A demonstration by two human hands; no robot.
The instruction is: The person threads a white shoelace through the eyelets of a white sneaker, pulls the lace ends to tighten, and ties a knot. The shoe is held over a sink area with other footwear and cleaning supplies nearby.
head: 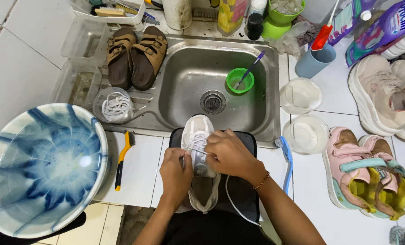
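The white sneaker [198,149] lies toe-first toward the steel sink [198,72] on a dark mat [250,149] at the sink's near edge, probably to keep it steady. Both hands work its white lace [232,199] (one end trails off the mat): left hand [175,174] fingers pinch at the eyelets, right hand [229,154] fingers curl over the tongue, pinching the lace.

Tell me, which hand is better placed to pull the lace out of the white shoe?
Probably the right hand: it sits over the white shoe with the lace trailing beneath it, while the left hand steadies the shoe's side.
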